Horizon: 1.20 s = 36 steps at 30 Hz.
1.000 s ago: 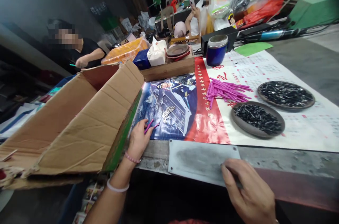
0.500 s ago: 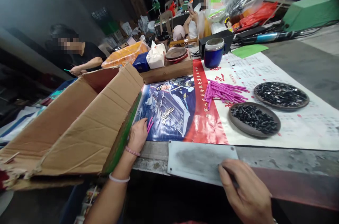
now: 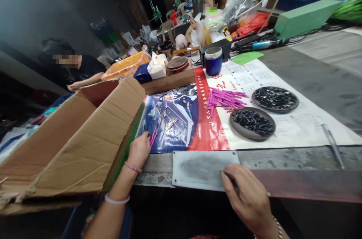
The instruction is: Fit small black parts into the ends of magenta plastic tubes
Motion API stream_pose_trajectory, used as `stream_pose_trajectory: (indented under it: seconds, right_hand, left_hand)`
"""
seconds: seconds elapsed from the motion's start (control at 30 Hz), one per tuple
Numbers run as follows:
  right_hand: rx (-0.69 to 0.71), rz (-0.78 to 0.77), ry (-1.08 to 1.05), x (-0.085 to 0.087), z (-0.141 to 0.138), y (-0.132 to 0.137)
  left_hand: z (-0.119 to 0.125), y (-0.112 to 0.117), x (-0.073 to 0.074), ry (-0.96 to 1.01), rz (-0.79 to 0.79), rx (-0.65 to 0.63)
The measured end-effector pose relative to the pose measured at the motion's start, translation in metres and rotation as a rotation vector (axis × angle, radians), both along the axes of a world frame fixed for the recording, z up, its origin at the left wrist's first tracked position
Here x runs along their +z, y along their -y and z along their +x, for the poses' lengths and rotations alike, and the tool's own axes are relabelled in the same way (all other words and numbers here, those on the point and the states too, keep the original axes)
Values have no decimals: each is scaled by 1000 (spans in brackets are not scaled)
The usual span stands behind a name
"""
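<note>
My left hand (image 3: 139,149) is closed on a few pink sticks (image 3: 153,138) at the near left corner of the poster, right beside the flap of a big cardboard box (image 3: 85,133). My right hand (image 3: 249,199) rests on the near edge of a flat grey metal plate (image 3: 202,165), fingers curled over it. A pile of pink sticks (image 3: 223,98) lies on the poster, a small heap of silvery bits (image 3: 171,124) near my left hand. Two round dishes of small black parts (image 3: 252,122) (image 3: 275,98) sit to the right.
A blue cup (image 3: 213,61), a wooden block (image 3: 169,80), a tissue pack and stacked dishes stand at the back. A metal tool (image 3: 333,145) lies at the table's right front edge. One person sits at the left behind the box, another at the far end.
My left hand has drawn the pink sticks back toward the box flap and closed tighter round them. The view has shifted right; my right hand stays on the plate.
</note>
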State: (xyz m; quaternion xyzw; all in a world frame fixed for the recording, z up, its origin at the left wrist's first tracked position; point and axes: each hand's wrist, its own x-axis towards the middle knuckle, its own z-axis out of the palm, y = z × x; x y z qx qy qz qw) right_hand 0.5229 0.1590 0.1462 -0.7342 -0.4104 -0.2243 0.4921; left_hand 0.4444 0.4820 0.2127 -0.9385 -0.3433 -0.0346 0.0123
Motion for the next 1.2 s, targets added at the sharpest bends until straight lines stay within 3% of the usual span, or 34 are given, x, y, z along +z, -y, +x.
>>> stream_pose_trajectory:
  seconds: [0.17,0.3,0.43,0.53,0.63,0.87,1.2]
  right_hand:
    - [-23,16,1,4,1,-5]
    - [-27,31,17,2,2,-7]
    - [-38,41,25,0,0,-7]
    - [-56,51,18,0,-1,-8]
    - [-49,55,20,2,1,-9]
    - [-50,53,102,0,3,-9]
    - [-51,20,100,-11,1,-7]
  left_hand:
    - [28,27,20,128,-57,-203]
    - [82,64,28,151,-220,-391]
    - [154,90,16,135,-339,-447]
    - [202,95,2,122,-370,-381]
    - [235,93,-9,101,-393,-309]
    - [265,90,-16,56,-464,-263]
    - [271,94,-7,-34,-508,-237]
